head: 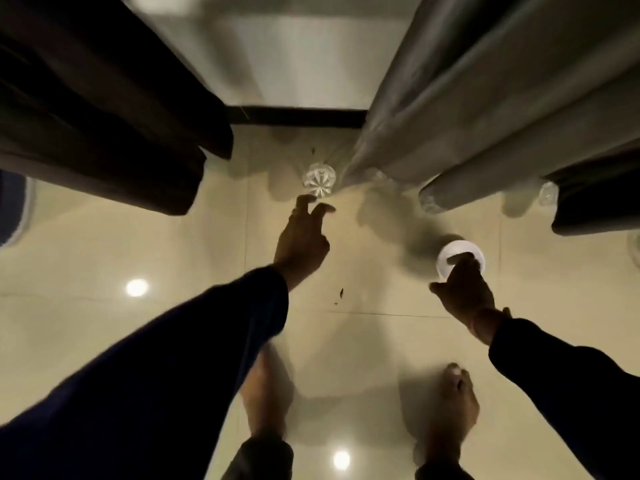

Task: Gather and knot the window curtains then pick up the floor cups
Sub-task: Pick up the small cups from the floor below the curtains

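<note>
On the floor tiles below the grey curtain point(450, 109), the glass cup point(319, 179) stands upright just beyond the left hand point(302, 242), fingers spread, nearly touching; the right hand point(465, 289) pinches the white cup's point(459, 256) rim.

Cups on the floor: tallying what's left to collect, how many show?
3: clear cup by left hand, white cup under right hand, another clear cup far right; curtains may hide more.

Two curtains point(485, 98), four cups point(318, 180).

Home rm; curtains point(485, 98), tiled floor point(173, 254), bare feet point(453, 403)
</note>
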